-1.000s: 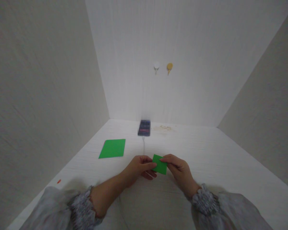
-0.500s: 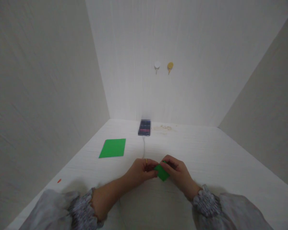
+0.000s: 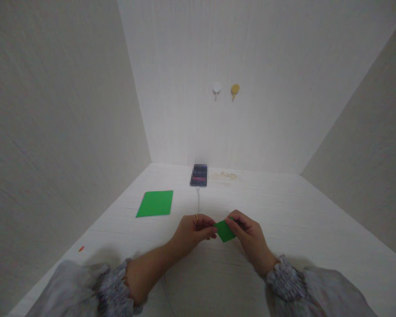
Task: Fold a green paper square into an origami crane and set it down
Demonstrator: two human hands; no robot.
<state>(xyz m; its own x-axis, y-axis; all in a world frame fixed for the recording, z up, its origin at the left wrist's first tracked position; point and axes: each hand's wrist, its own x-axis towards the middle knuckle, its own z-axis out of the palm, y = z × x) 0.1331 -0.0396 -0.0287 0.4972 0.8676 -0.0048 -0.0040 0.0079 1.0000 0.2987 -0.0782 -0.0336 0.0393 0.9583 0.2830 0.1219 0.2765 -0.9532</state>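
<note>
Grip of both hands clamped on green paper, fingertips partly hiding it, phone pixelated

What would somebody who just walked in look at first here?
Probably the bright green sheet lying flat on the white surface, off to the left. Next would be the small green piece held between the left hand and the right hand. After that, the yellow hook on the back wall might stand out.
</note>
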